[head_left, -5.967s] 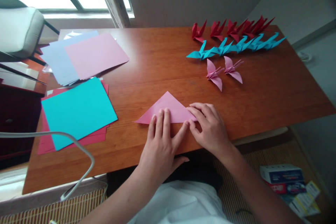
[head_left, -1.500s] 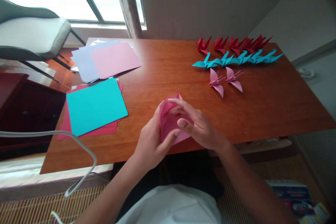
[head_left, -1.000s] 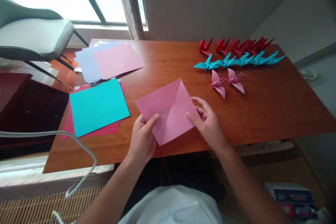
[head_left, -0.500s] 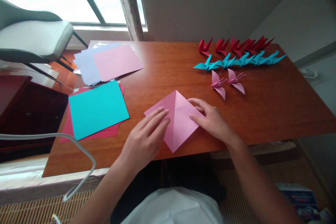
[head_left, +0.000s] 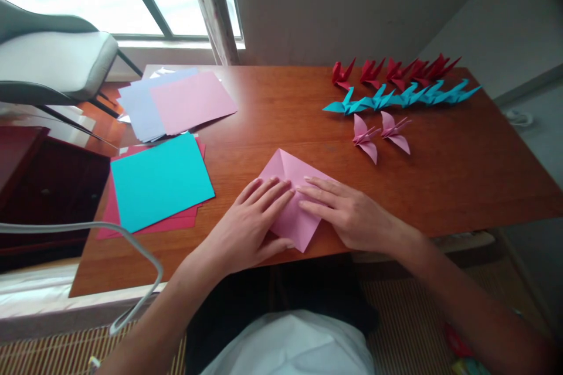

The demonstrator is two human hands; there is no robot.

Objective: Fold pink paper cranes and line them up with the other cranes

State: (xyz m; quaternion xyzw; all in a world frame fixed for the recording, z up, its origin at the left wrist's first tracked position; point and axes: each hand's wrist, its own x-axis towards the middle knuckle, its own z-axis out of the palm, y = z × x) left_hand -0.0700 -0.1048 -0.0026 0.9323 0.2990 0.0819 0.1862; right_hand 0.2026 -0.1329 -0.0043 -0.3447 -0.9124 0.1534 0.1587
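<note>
A pink paper square lies on the wooden table near its front edge, one corner pointing at me. My left hand rests flat on its left half, fingers stretched out. My right hand lies flat on the right half, fingertips meeting the left ones near the middle crease. Both hands press on the sheet and cover much of it.
Turquoise sheets on red ones lie at the left, with pink sheets on lilac ones behind. Red cranes, turquoise cranes and two pink cranes sit at the back right. A grey chair stands left; a white cable loops at the front left.
The pink triangle was picked up, unfolded into a square and laid down again. Since half a second ago both hands slid inward flat onto the sheet.
</note>
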